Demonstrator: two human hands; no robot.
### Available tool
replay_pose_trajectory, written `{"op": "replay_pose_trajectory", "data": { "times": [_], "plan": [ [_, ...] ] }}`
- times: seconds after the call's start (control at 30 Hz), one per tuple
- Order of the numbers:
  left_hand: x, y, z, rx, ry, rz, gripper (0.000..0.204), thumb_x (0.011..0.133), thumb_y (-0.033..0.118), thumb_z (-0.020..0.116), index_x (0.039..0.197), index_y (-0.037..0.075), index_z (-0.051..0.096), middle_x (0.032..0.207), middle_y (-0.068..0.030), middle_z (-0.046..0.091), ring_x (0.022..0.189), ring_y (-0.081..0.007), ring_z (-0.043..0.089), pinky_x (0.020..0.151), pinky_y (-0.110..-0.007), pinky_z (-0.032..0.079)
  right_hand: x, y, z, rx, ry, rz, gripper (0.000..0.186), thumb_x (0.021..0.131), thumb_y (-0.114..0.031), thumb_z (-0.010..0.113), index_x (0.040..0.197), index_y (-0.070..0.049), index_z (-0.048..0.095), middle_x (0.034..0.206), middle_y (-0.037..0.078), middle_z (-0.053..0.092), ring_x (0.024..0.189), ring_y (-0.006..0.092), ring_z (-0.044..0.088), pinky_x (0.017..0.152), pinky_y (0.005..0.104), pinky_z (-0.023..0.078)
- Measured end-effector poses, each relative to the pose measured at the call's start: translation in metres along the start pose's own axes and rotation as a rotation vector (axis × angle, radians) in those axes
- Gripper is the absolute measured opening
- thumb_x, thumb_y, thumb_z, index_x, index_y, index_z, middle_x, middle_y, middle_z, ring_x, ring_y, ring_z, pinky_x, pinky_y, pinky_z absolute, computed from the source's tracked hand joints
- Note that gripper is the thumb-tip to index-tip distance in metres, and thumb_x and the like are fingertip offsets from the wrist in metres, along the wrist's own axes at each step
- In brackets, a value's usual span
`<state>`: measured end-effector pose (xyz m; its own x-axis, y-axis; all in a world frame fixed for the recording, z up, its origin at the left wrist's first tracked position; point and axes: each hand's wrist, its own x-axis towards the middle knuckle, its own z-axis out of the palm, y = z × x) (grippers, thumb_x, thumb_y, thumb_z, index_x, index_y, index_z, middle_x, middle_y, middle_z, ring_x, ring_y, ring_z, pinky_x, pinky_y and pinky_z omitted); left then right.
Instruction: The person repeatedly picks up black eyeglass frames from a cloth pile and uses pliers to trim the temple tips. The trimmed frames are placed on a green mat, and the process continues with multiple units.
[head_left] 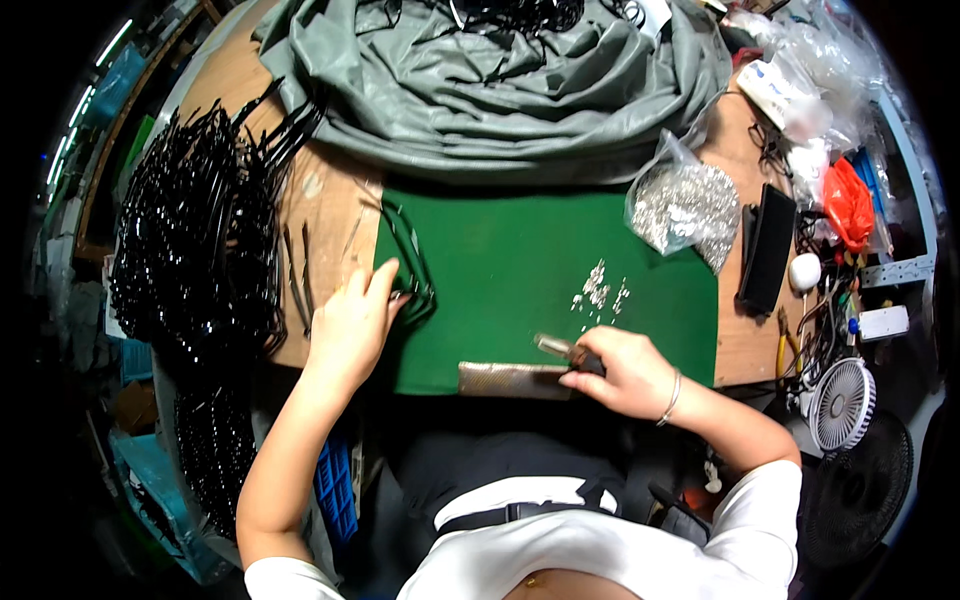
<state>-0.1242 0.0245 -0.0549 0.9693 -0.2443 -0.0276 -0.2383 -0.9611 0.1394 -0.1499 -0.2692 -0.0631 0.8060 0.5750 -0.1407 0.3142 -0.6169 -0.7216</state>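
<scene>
My left hand [352, 318] is closed at the left edge of a green mat [480, 260], its fingertips on a thin, glossy black cord [418, 258] that loops away over the mat. Something small and pale shows at those fingertips, too small to name. Near the mat's front edge, my right hand [630, 372] grips a hand tool [552, 345] with a dark handle and a metal tip pointing left. Below the tool lies a flat, patterned metallic strip [505, 380]. Several tiny silvery pieces [596, 288] are scattered on the mat beyond my right hand.
A clear bag [680, 205] of silvery pieces sits at the mat's far right. Grey-green sheeting [500, 120] is heaped at the back. A thick bundle of black cords [200, 240] covers the left side. Rightward are a black case [768, 250], yellow-handled pliers [785, 345] and a white fan [842, 404].
</scene>
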Motion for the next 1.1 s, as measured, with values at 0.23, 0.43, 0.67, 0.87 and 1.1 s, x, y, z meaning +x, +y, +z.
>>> {"op": "replay_pose_trajectory", "data": {
  "times": [0.23,0.43,0.67,0.87,1.1],
  "plan": [
    [0.041,0.011,-0.024,-0.411,0.02,0.185,0.052,0.069,0.015,0.068,0.113,0.002,0.044,0.092,-0.0124,0.052,0.08,-0.0227,0.053,0.072,-0.032,0.045,0.0,0.014,-0.006,0.036,-0.002,0.05,0.025,0.074,-0.025,0.062,0.079,-0.003,0.052,0.071,0.013,0.054,0.066,0.0295,0.056,0.058,0.0368,0.045],
    [0.21,0.05,-0.023,-0.17,0.421,0.406,0.038,0.073,0.013,0.063,0.105,0.001,0.046,0.098,-0.0151,0.051,0.091,-0.0313,0.05,0.08,-0.035,0.04,0.001,0.021,-0.011,0.089,-0.064,0.004,0.024,0.074,-0.027,0.06,0.078,-0.005,0.052,0.069,0.011,0.054,0.064,0.0273,0.056,0.056,0.0359,0.046],
    [0.376,0.01,0.021,0.195,0.397,0.018,0.021,0.08,0.024,0.054,0.084,0.003,0.051,0.075,-0.0135,0.058,0.071,-0.0324,0.058,0.067,-0.04,0.046,-0.001,0.029,-0.012,0.26,0.06,-0.029,0.023,0.065,-0.018,0.067,0.076,-0.006,0.052,0.067,0.006,0.052,0.061,0.0218,0.055,0.054,0.03,0.045],
    [0.287,0.037,-0.027,-0.871,0.404,0.227,0.026,0.09,0.026,0.042,0.085,0.003,0.053,0.069,-0.0065,0.058,0.059,-0.0162,0.057,0.057,-0.025,0.046,0.001,0.027,-0.006,0.206,0.047,-0.026,0.022,0.064,-0.017,0.066,0.076,-0.006,0.052,0.068,0.006,0.053,0.063,0.0224,0.056,0.054,0.0311,0.046],
    [0.098,0.069,-0.099,-1.626,-0.023,-0.024,0.018,0.089,0.02,0.044,0.088,0.003,0.036,0.072,-0.0174,0.059,0.051,-0.0169,0.056,0.042,-0.026,0.047,-0.011,0.02,-0.007,0.056,0.122,-0.005,0.027,0.066,-0.015,0.064,0.087,-0.003,0.05,0.081,0.011,0.05,0.069,0.0268,0.054,0.06,0.0346,0.046]
  ]
}}
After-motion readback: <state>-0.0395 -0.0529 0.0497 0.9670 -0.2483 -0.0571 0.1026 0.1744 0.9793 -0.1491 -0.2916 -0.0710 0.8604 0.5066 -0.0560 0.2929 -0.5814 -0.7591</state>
